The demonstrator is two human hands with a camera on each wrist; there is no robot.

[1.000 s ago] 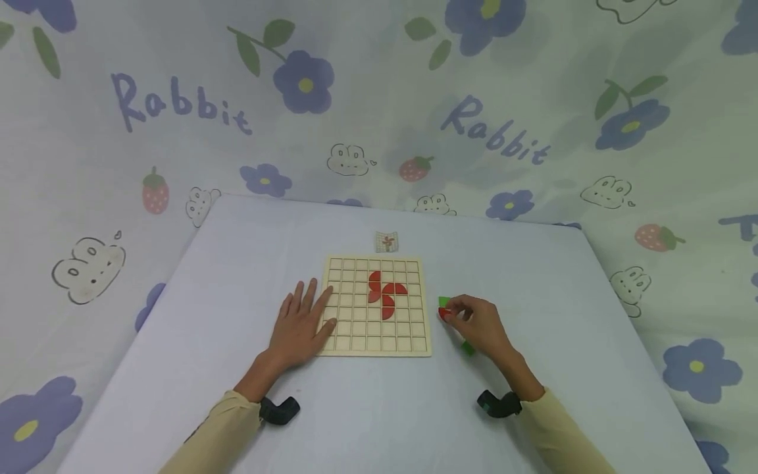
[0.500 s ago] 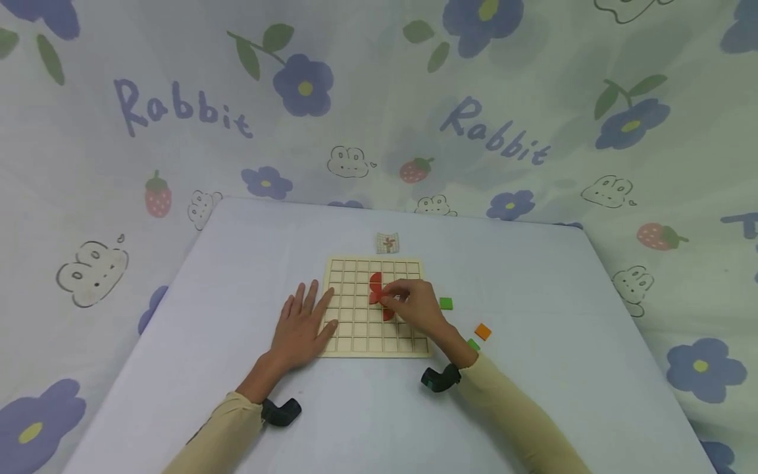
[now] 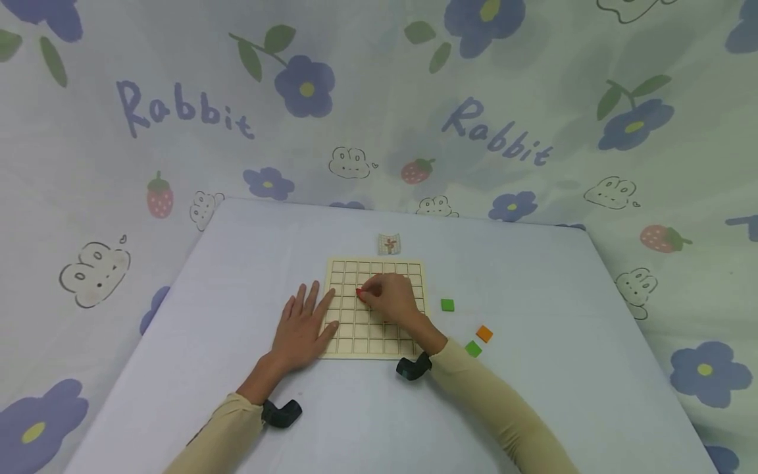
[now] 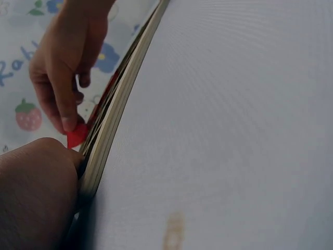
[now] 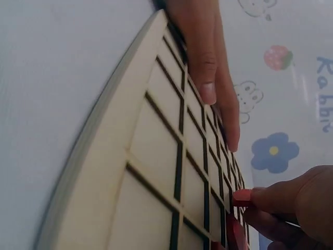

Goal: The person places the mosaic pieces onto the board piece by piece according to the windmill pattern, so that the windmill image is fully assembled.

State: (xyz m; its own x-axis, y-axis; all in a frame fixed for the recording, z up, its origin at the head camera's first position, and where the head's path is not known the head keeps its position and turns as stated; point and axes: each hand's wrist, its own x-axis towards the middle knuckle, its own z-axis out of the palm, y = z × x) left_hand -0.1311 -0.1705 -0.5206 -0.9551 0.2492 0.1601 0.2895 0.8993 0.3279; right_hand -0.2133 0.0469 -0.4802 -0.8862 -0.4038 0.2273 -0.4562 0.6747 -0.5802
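A square wooden grid board (image 3: 349, 342) lies on the white table. My right hand (image 3: 392, 299) is over its middle and pinches a red quarter-circle tile (image 4: 76, 136) between thumb and fingertips, just above the cells. In the right wrist view, more red tiles (image 5: 235, 232) sit in the grid below that hand; the head view has them hidden behind it. My left hand (image 3: 300, 327) lies spread at the board's left edge, thumb and index finger resting on the frame and the other fingers on the cloth.
Right of the board lie a green square tile (image 3: 447, 305), an orange one (image 3: 484, 334) and a second green one (image 3: 473, 349). Behind the board is a small card (image 3: 389, 244) printed with a grid and a red pattern. A patterned curtain (image 3: 379, 99) hangs beyond the table.
My right hand picked up a red tile from beside the green tile and carried it left onto the board's middle, uncovering the orange tile. The left hand stays where it was.
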